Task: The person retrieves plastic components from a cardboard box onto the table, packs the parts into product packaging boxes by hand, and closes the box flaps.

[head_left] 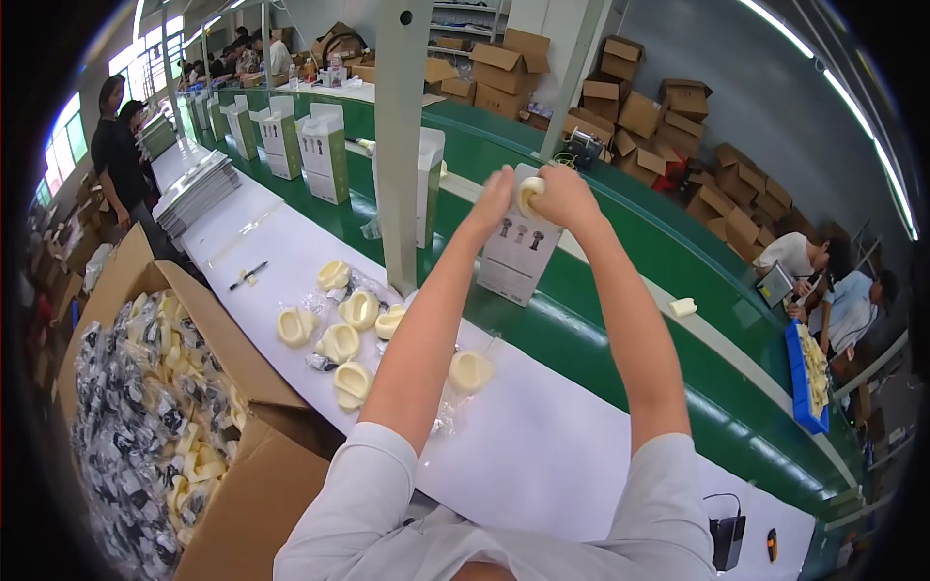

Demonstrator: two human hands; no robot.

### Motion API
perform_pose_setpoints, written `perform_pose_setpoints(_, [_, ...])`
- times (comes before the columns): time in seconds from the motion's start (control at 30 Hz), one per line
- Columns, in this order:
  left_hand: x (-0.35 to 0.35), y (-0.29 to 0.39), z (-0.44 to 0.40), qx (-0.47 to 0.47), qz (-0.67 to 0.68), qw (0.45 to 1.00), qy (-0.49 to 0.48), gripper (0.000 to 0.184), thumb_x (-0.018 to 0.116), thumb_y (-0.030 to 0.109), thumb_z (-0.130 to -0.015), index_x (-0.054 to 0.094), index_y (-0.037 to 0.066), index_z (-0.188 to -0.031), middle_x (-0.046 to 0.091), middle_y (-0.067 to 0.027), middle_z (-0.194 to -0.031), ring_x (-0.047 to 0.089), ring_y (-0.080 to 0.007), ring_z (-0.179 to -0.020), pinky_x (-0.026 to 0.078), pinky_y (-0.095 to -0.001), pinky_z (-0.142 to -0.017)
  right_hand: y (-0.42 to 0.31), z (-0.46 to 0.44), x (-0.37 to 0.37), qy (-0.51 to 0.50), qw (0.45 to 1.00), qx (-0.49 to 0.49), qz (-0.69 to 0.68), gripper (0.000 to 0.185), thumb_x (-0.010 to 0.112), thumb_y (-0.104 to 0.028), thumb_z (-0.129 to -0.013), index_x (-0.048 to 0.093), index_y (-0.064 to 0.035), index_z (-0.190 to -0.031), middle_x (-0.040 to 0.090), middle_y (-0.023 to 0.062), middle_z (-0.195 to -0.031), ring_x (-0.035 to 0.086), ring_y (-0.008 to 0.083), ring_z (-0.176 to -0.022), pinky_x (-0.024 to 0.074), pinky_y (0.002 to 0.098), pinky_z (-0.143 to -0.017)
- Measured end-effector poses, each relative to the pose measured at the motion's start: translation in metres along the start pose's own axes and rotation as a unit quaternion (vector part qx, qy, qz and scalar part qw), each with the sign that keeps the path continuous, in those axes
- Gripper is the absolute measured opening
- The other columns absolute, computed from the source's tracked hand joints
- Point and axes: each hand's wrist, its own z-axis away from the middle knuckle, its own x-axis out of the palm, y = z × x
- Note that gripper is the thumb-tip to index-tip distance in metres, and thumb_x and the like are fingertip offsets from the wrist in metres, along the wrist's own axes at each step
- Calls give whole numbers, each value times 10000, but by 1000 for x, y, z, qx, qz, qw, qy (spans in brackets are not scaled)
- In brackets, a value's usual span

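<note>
Head: cream piece (530, 195) in right hand (567, 199)

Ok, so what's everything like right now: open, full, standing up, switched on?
Right grip: closed on a cream piece
Left grip: by the printed box's top; can't tell if holding
Printed box: upright; top hidden by the hands
White boxes: upright, in a row
Brown carton: open, filled
Loose cream pieces: lying out
Pen: lying down
Blue tray: filled
Ceiling light: on
</note>
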Motion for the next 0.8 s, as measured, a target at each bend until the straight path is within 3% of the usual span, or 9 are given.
perform_pose_setpoints(0.1, [12, -7, 1, -108, 137, 979, -105, 475, 340, 443, -933, 472, 35, -1138, 534, -79, -1045, 489, -191, -965, 368, -311, -885, -13, -11, -2, -227, 972, -33, 52, 395, 613, -269, -682, 585, -27, -993, 586, 174, -964, 526, 363, -978, 447, 414, -831])
perform_pose_setpoints(0.2, [15, -11, 3, -169, 271, 940, -123, 521, 277, 477, -936, 478, 47, -1153, 532, -60, -1052, 498, -164, -952, 380, -293, -874, -6, -6, 8, -243, 966, -4, 87, 444, 641, -282, -673, 551, -41, -1035, 531, 170, -1068, 527, 347, -982, 435, 398, -830])
perform_pose_setpoints(0.27, [18, -13, 4, -179, 257, 941, -125, 523, 275, 479, -936, 479, 50, -1156, 532, -54, -1047, 500, -159, -948, 385, -288, -867, -2, 5, 27, -256, 961, 13, 101, 471, 655, -289, -669, 534, -48, -1056, 503, 168, -1119, 528, 339, -984, 429, 390, -830])
perform_pose_setpoints(0.37, [24, -23, 2, -178, 235, 947, -129, 526, 271, 481, -935, 481, 56, -1162, 533, -43, -1036, 502, -149, -938, 395, -278, -853, -11, 30, 63, 13, 938, -95, 332, 435, 649, -290, -718, 528, -97, -1088, 476, 146, -1144, 488, 303, -1054, 394, 410, -866])
perform_pose_setpoints(0.47, [31, -39, 7, -136, 348, 920, -120, 494, 314, 466, -932, 488, 63, -1159, 528, -37, -1015, 500, -151, -911, 408, -266, -807, -8, 55, 72, -17, 966, -39, 253, 391, 607, -214, -749, 515, -122, -1118, 466, 123, -1167, 464, 275, -1094, 386, 409, -856])
perform_pose_setpoints(0.53, [31, -46, 7, -164, 310, 929, -120, 462, 341, 432, -926, 490, 56, -1149, 527, -45, -1016, 501, -157, -914, 408, -270, -807, -9, 68, 72, -32, 977, -15, 209, 378, 586, -176, -765, 509, -135, -1133, 461, 111, -1179, 452, 261, -1114, 381, 408, -852])
perform_pose_setpoints(0.63, [35, -50, 16, -213, 234, 939, -135, 400, 394, 365, -913, 494, 44, -1128, 527, -61, -1018, 502, -167, -921, 409, -277, -807, -6, 88, 54, 255, 944, -51, 203, 491, 676, -188, -702, 486, -130, -1151, 497, 107, -1124, 475, 266, -1069, 387, 395, -854])
perform_pose_setpoints(0.73, [48, -35, 21, -49, 49, 996, -61, 278, 454, 218, -859, 513, 22, -1047, 524, -81, -1005, 499, -158, -887, 410, -259, -795, 2, 101, 47, 358, 921, 20, 151, 571, 724, -184, -661, 472, -126, -1170, 515, 119, -1103, 501, 268, -1016, 408, 378, -827])
perform_pose_setpoints(0.8, [55, -21, 16, -54, 84, 991, -86, 259, 451, 180, -844, 511, 18, -1037, 523, -84, -997, 494, -151, -865, 408, -251, -795, 14, 101, 46, 415, 899, 68, 121, 612, 748, -182, -640, 465, -124, -1180, 523, 125, -1093, 514, 268, -989, 418, 370, -813])
